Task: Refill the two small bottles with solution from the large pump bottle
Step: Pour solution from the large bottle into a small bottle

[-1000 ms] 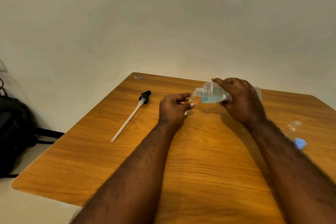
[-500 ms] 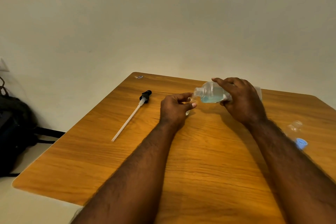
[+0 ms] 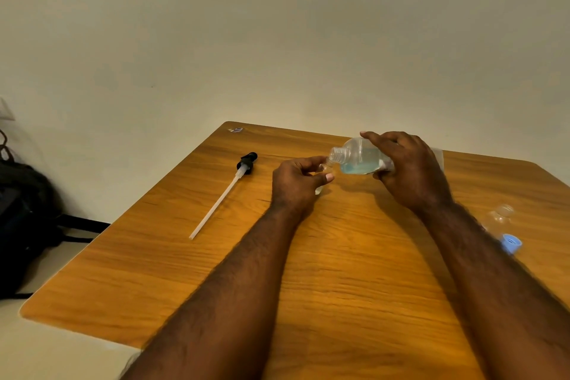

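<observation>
Mid-pour: your right hand (image 3: 410, 170) grips the tilted large bottle (image 3: 357, 159), its mouth just over the small bottle (image 3: 319, 190) your left hand (image 3: 296, 185) pinches. Next, I'd tip it more, slowly, keeping the mouths aligned.

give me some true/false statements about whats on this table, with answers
1. The right hand holds the big bottle tilted on its side. True.
2. The pump is screwed onto the big bottle. False: it lies on the table, left of the hands.
3. The left hand holds a small bottle at the big bottle's mouth. True.
4. The big bottle is full. False: only a little blue liquid shows.
5. A blue cap lies at the right. True.
</observation>
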